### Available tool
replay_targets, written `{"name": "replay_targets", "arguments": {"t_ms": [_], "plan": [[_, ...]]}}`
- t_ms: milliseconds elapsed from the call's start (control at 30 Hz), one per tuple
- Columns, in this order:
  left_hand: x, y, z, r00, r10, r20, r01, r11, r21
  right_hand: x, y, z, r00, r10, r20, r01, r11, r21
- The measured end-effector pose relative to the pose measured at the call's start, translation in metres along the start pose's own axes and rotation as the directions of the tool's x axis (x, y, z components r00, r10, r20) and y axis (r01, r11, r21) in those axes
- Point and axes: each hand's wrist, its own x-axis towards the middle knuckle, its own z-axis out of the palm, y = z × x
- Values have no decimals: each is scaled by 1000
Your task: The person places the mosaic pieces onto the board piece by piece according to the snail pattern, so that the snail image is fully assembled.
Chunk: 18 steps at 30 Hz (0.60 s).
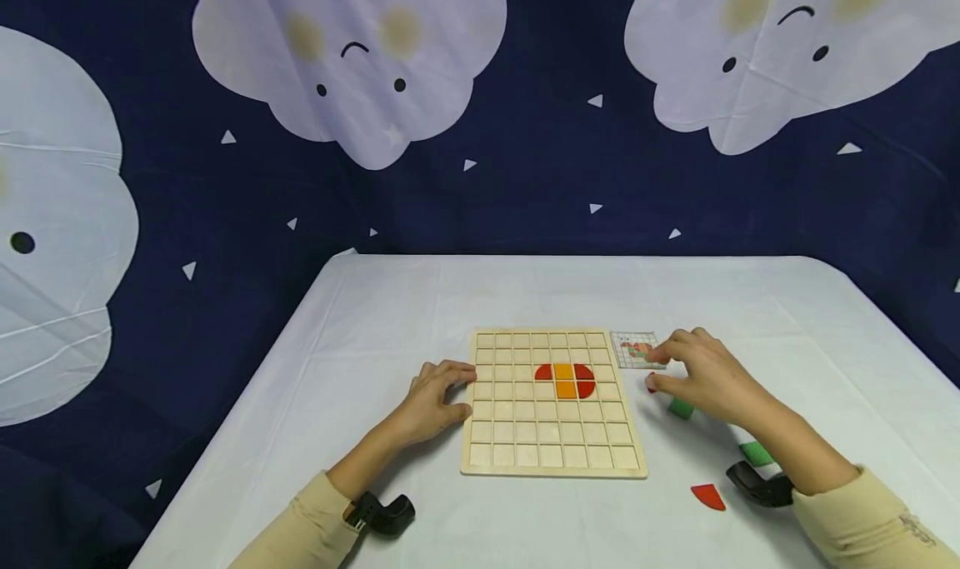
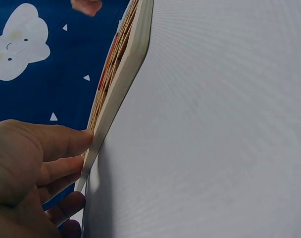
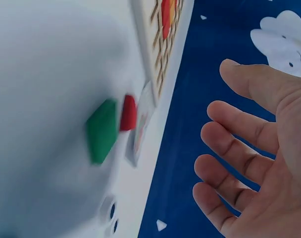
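Observation:
A pale wooden grid board (image 1: 525,456) lies on the white table. On its squares sit two orange squares (image 1: 566,390) and several red quarter-round pieces (image 1: 586,388). My left hand (image 1: 433,402) rests its fingertips against the board's left edge, fingers extended in the left wrist view. To the right of the board my right hand (image 1: 701,373) hovers with fingers spread and loosely bent, holding nothing in the right wrist view. Near it lie a red piece (image 3: 128,113), partly hidden by the hand in the head view, and a green piece (image 3: 103,131).
A small pattern card (image 1: 630,350) lies by the board's upper right corner. Another green piece (image 1: 756,454) is under the right forearm, and a red quarter-round tile (image 1: 708,496) lies closer to me. A dark blue cloth with clouds (image 1: 525,211) hangs behind the table.

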Motion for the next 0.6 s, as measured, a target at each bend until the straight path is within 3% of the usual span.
{"name": "replay_targets", "arguments": {"t_ms": [233,400,600], "plan": [[-1,-1,1,1000,11,-3,-11,1000,9,-26,16,0,999,28,-28,-28,1000,-3],[-1,0,1,1000,6,6,-6,1000,2,-41,20,2,997,81,10,-81,997,-10],[-1,2,0,1000,-7,4,7,1000,-8,-65,19,8,996,74,44,-73,997,-29]]}}
